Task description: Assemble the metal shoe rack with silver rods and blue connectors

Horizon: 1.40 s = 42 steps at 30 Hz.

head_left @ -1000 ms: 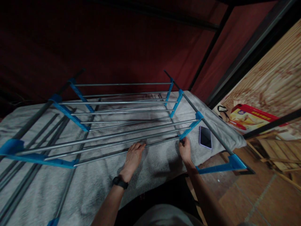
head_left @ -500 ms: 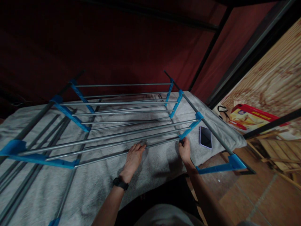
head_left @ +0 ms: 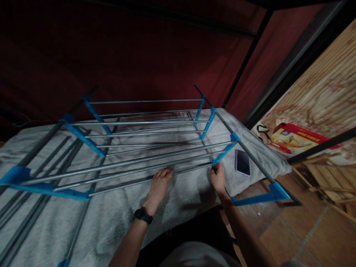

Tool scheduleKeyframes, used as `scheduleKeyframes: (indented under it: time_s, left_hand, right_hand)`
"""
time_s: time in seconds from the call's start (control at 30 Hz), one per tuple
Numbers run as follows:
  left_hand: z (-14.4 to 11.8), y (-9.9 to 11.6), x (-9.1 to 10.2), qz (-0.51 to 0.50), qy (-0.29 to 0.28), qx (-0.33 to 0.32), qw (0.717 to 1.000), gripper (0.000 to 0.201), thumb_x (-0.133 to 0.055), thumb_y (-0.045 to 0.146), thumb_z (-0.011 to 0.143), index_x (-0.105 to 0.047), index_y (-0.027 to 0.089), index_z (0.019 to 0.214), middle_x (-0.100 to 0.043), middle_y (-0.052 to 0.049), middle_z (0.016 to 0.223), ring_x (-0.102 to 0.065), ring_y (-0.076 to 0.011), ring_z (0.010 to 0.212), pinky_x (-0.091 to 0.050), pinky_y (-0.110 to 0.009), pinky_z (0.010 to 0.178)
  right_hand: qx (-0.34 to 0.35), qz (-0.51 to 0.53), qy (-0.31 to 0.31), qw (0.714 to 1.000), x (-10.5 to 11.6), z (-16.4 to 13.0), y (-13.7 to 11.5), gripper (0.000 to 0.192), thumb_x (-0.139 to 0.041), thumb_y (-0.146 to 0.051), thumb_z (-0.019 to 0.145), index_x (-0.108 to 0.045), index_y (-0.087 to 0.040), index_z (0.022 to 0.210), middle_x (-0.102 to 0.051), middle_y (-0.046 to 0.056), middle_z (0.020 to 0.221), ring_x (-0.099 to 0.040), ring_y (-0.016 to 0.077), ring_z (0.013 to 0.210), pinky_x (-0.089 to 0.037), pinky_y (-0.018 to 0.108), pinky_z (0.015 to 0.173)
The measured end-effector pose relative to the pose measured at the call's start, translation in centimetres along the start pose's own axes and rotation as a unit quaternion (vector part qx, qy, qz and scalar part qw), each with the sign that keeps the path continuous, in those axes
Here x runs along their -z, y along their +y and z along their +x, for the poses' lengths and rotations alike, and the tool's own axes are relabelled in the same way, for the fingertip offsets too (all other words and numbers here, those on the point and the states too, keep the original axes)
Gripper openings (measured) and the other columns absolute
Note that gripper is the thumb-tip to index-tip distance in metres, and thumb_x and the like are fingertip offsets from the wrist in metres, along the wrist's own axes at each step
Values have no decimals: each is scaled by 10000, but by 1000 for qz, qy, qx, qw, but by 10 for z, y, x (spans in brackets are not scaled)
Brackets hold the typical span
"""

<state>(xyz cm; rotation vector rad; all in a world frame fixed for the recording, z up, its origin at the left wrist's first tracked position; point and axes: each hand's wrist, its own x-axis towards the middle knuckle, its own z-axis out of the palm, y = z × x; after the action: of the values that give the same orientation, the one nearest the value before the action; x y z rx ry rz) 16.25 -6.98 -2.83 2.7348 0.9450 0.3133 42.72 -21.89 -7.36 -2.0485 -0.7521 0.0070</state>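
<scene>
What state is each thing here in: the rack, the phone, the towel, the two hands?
Grey metal drying rack with blue plastic brackets: lying across the towel, its rods level.
Grey fluffy towel: spread flat under the rack.
Dark phone in a lilac case: lying flat, screen dark.
Left hand: fingers on the nearest rod.
Right hand: gripping the rod's end at a blue bracket.
</scene>
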Motion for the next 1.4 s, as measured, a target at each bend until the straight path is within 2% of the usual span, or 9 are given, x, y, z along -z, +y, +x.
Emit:
scheduleKeyframes:
  time_s: [0.2, 0.4, 0.57, 0.8, 0.97, 1.1, 1.23, 1.33, 1.4]
  left_hand:
    - [3, -2, -2, -9, 10, -7, 1000, 424, -390, 118, 975, -683, 225, 1262, -695, -99, 1089, -614, -256, 1072, -481, -428, 992]
    - [-4, 2, -1, -31, 8, -6, 999, 402, -438, 108, 969, -659, 220, 1284, -672, -102, 1134, -600, -244, 1116, -462, -433, 1042]
    - [-7, 4, -3, -42, 14, 0, 999, 395, -479, 91, 955, -642, 211, 1294, -656, -108, 1193, -571, -246, 1184, -440, -432, 1076]
    - [-7, 6, 2, -76, 15, 4, 997, 289, -466, 173, 993, -675, 199, 1191, -665, -106, 1092, -589, -230, 1081, -469, -426, 1020]
    - [-9, 8, 2, -84, 21, -5, 996, 267, -496, 196, 993, -668, 195, 1198, -664, -100, 1113, -586, -228, 1084, -466, -412, 1008]
    - [-29, 3, 3, -94, 92, 46, 990, 278, -476, 234, 1013, -668, 218, 1213, -659, -94, 1181, -571, -230, 1130, -449, -425, 1017]
    - [-79, -24, 17, -77, 240, 204, 946, 285, -402, 240, 1037, -673, 210, 1120, -662, -81, 1085, -575, -225, 1053, -460, -415, 974]
    - [-119, -62, 35, -32, 355, 331, 874, 247, -403, 263, 1029, -634, 191, 1078, -626, -91, 1047, -563, -242, 1052, -459, -427, 980]
    - [-137, -90, 44, 10, 394, 407, 824, 211, -422, 255, 1007, -589, 180, 1112, -599, -108, 1079, -548, -262, 1094, -447, -450, 1005]
  right_hand:
    - [1, -20, 20, 1000, -4, -2, 3, 566, -472, -376, 806, -530, -139, 1317, -618, 178, 1109, -562, 329, 1050, -464, 541, 997]
    - [23, 5, -4, 1000, -1, -10, 12, 644, -476, -400, 826, -443, -91, 1390, -538, 236, 1287, -493, 387, 1232, -382, 615, 1077]
    - [105, -21, 65, 992, -1, -30, 8, 620, -484, -397, 883, -434, -98, 1424, -484, 267, 1365, -421, 423, 1319, -332, 642, 1099]
    - [308, -93, -126, 939, -30, -39, -27, 456, -372, -330, 978, -529, -204, 1387, -591, 155, 1303, -500, 312, 1250, -326, 578, 1121]
    - [333, -81, -174, 923, -46, -29, -27, 379, -392, -365, 1004, -627, -240, 1273, -641, 115, 1198, -523, 293, 1177, -374, 530, 1084]
    - [329, -54, -174, 926, -50, -24, -16, 355, -423, -402, 998, -662, -251, 1212, -647, 104, 1159, -526, 296, 1154, -390, 524, 1070]
    - [322, -41, -168, 931, -53, -24, -10, 351, -415, -421, 1000, -675, -276, 1187, -645, 85, 1169, -530, 289, 1154, -388, 524, 1075]
    - [322, -43, -170, 930, -54, -24, -9, 358, -419, -432, 997, -680, -273, 1183, -648, 93, 1166, -528, 301, 1169, -394, 530, 1066]
    - [321, -37, -173, 931, -54, -23, -9, 354, -422, -430, 993, -685, -278, 1175, -651, 95, 1152, -537, 308, 1162, -394, 532, 1060]
